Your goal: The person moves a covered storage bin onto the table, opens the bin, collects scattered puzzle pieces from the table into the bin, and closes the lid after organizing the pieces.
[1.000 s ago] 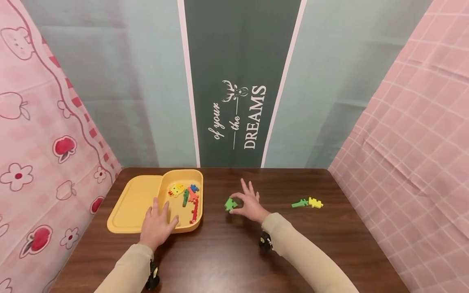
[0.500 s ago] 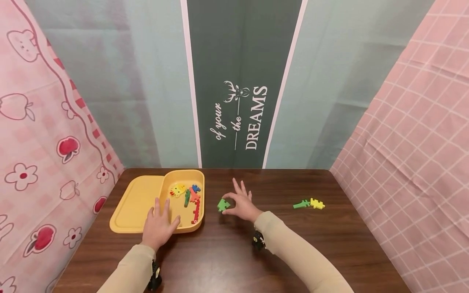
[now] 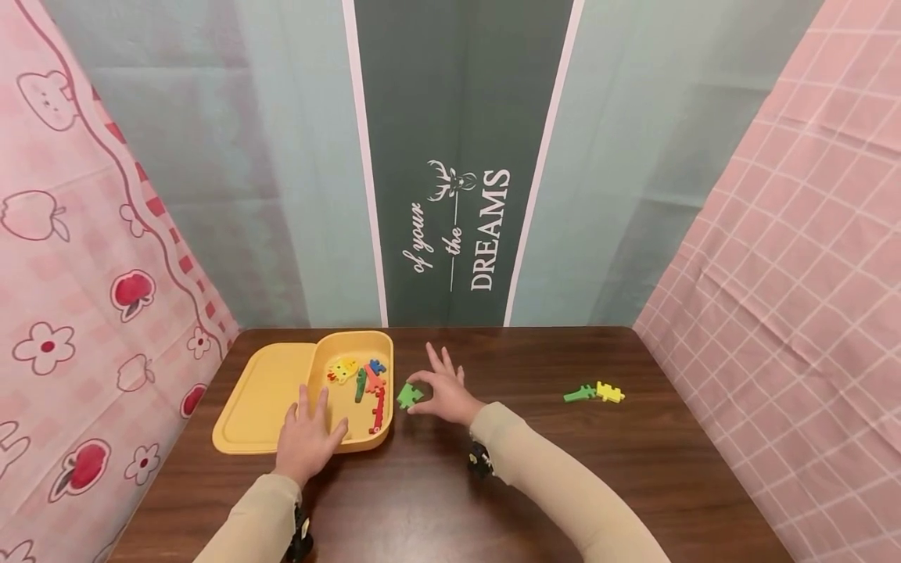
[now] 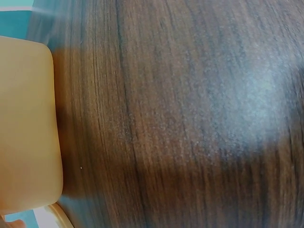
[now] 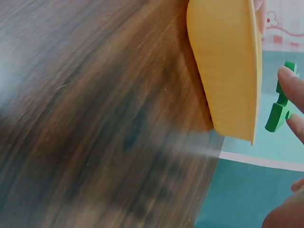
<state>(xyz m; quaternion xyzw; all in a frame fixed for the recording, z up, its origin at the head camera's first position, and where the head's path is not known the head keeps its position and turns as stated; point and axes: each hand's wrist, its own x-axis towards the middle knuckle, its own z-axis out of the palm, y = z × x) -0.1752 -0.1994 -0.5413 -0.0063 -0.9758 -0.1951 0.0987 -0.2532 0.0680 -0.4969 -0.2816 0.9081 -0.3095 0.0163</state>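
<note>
My right hand (image 3: pixel 445 393) pinches a green puzzle piece (image 3: pixel 407 396) between thumb and index finger, its other fingers stretched out. The piece is just right of the yellow box (image 3: pixel 389 356). In the right wrist view the green piece (image 5: pixel 277 115) shows edge-on at fingertips (image 5: pixel 286 72), beside the box wall (image 5: pixel 225 61). My left hand (image 3: pixel 306 439) lies spread over the near left edge of the box, fingers straight. Inside the box are a yellow animal-head piece (image 3: pixel 342 371), a dark green piece (image 3: pixel 360 385), a coral piece (image 3: pixel 374 380), a blue piece (image 3: pixel 378 367) and a red piece (image 3: pixel 378 410).
A flat yellow lid (image 3: pixel 260 399) lies against the box's left side. On the right of the brown table (image 3: pixel 493 485) lie a green piece (image 3: pixel 579 393) and a yellow puzzle piece (image 3: pixel 609 392). Fabric curtains (image 3: pixel 767 258) stand around the table.
My right hand has moved left with the green puzzle piece, from mid-table to close beside the box. My left hand has stayed nearly in place at the box edge.
</note>
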